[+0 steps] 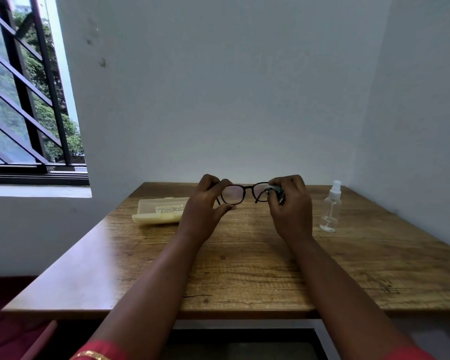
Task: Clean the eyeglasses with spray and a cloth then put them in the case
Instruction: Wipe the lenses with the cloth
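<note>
Dark-framed eyeglasses [246,193] are held up above the far part of the wooden table [244,268], lenses facing me. My left hand [205,211] pinches the frame's left end between fingers and thumb. My right hand [290,206] grips a small grey cloth [276,192] pressed around the right lens. A pale yellow glasses case [159,210] lies shut on the table to the left of my left hand. A clear spray bottle [331,207] with a white nozzle stands upright to the right of my right hand.
The table sits in a corner, with white walls [218,100] behind and to the right. A barred window [24,100] is at the left. The table's near edge runs across the lower part of the view.
</note>
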